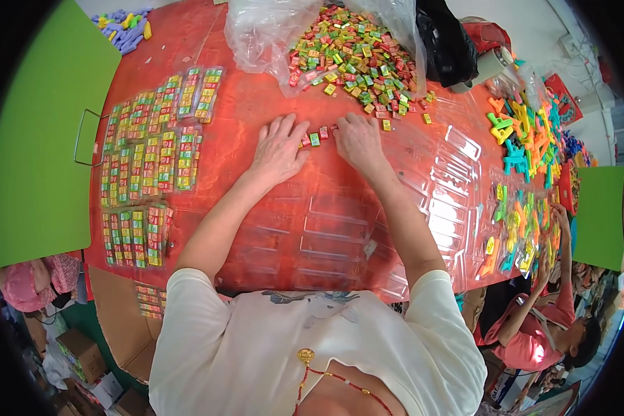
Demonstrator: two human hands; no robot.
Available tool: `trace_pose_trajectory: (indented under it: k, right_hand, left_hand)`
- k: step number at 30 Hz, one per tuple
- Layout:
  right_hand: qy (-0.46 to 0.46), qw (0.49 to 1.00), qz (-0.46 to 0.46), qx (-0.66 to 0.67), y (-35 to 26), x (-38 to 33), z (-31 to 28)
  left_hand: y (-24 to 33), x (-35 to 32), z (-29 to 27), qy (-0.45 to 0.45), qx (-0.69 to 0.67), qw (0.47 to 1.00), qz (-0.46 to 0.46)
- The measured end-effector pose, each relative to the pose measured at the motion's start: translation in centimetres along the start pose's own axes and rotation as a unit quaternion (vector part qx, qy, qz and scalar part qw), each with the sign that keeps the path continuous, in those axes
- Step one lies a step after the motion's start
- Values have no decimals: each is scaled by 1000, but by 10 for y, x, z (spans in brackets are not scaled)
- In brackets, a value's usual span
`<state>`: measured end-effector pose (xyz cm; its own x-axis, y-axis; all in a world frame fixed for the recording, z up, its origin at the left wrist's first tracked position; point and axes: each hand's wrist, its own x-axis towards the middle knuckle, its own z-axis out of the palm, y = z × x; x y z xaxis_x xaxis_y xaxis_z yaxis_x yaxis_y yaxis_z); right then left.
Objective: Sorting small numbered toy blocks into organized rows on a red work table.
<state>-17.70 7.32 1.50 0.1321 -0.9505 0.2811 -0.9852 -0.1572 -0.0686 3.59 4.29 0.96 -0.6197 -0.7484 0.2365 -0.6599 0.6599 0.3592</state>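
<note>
My left hand (pixel 279 147) rests palm down on the red tabletop, fingers stretched and apart. Its thumb side borders a short row of small candy-sized boxes, among them a green one (pixel 315 139) and a red one (pixel 324 132). At the row's other end lies my right hand (pixel 360 142), fingers stretched forward and slightly bent, its inner fingertips touching an end box partly hidden under them. Beyond both hands spreads a big heap of the same red, green and yellow boxes (pixel 357 55), spilling from a clear plastic bag (pixel 260 38).
Filled clear packs (pixel 145 163) stand in rows at the left. Clear plastic trays (pixel 333 229) cover the near middle and right. Colourful toy guns (pixel 523 142) pile at the far right, where another person (pixel 534 322) works. A green panel (pixel 45 139) borders the left edge.
</note>
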Motion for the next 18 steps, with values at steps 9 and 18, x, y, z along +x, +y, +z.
trace_pose_trajectory:
  k: [9,18]
  right_hand:
    - [-87,988,16,123,-12,2,-19]
    - [-81,988,-19,129,-32,-7,-7]
  left_hand:
    - [1,-8,-42,-124,-6,984,-125]
    - [0,-13,-25,-79,-9,993,-84]
